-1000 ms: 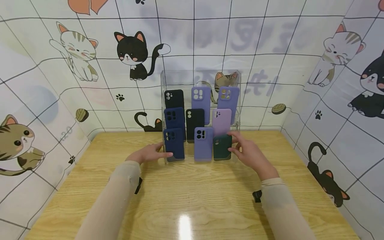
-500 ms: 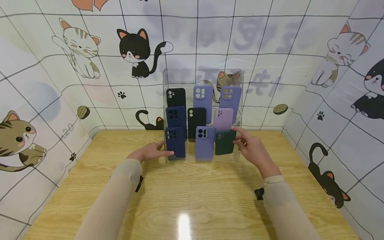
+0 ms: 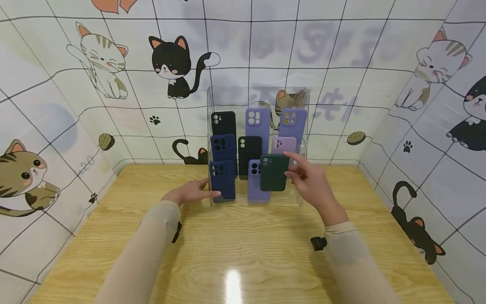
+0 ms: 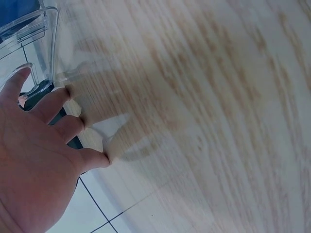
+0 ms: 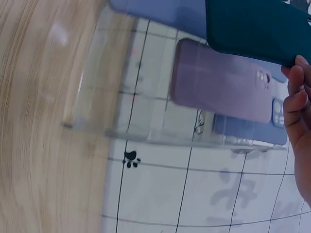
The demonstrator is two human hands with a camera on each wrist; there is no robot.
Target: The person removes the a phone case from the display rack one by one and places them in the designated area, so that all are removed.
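Note:
My right hand [image 3: 313, 181] pinches a dark green phone case [image 3: 274, 173] by its right edge. The case is upright in front of a clear tiered stand [image 3: 231, 98] and overlaps a periwinkle case [image 3: 252, 195] in the bottom row. Behind it, a lilac case [image 5: 221, 82] stands in the middle tier. My left hand [image 3: 190, 192] is at the stand's lower left side. One digit reaches across the front corner by a navy case [image 3: 221, 181]. In the left wrist view its other fingertips [image 4: 104, 161] rest on the table.
More cases fill the stand: black ones [image 3: 223, 122], another navy one [image 3: 222, 147] and periwinkle ones [image 3: 263, 133]. The stand's bottom right slot [image 3: 282, 197] shows bare plastic. The wooden table [image 3: 239, 240] meets a cat-patterned backdrop [image 3: 330, 42] close behind the stand.
My right hand has lifted the dark green case up out of the bottom right slot, then brought it left and forward over the neighbouring periwinkle case. My left hand stays in place.

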